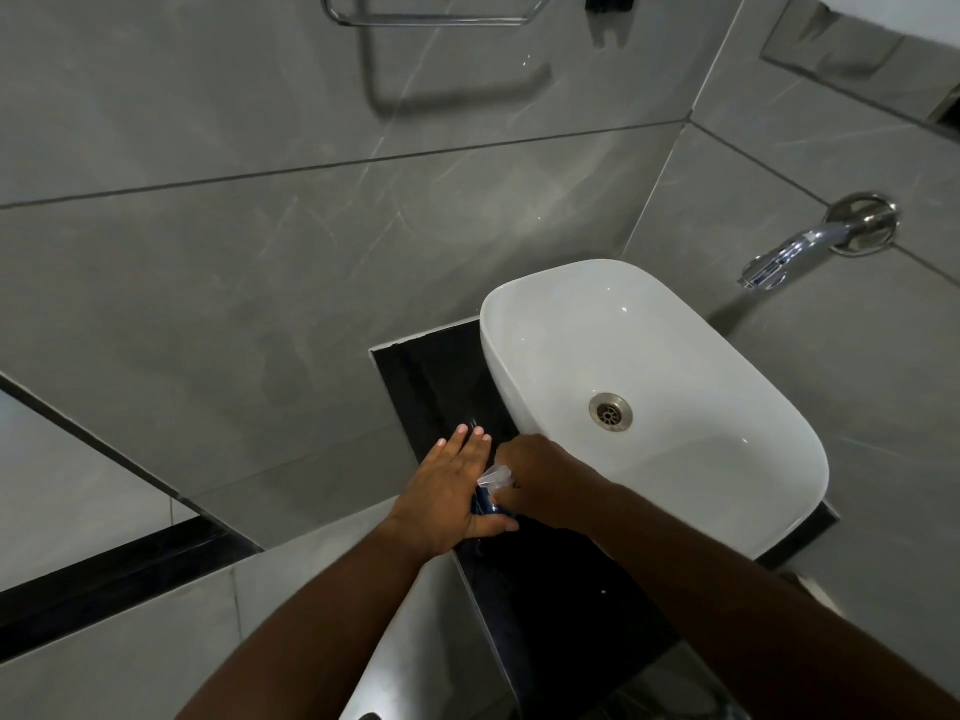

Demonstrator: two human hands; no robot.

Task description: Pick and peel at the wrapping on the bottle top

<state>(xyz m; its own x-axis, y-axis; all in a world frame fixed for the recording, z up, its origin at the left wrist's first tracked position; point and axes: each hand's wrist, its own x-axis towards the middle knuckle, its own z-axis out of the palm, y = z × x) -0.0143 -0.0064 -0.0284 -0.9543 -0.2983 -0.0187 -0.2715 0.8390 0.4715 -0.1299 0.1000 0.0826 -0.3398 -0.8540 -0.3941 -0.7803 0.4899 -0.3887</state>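
Fingers (470,441) of the left hand (451,493) laid out straight and flat, thumb hooked under a small dark blue object (485,504), cradling it from the left side. Right hand (540,478) curled tight around a clear plastic piece (494,476) at the top of that same object, pinching it between bent fingers; exact shape of the piece too blurred to tell. Both hands touching each other over the black countertop (431,387), just left of the white basin (649,324). Round metal drain (611,411) sitting in the basin floor, well apart from the hands. Chrome faucet (802,249) jutting from the grey tiled wall (208,262) above the basin's far end. Chrome towel rail (431,15) high on the wall.
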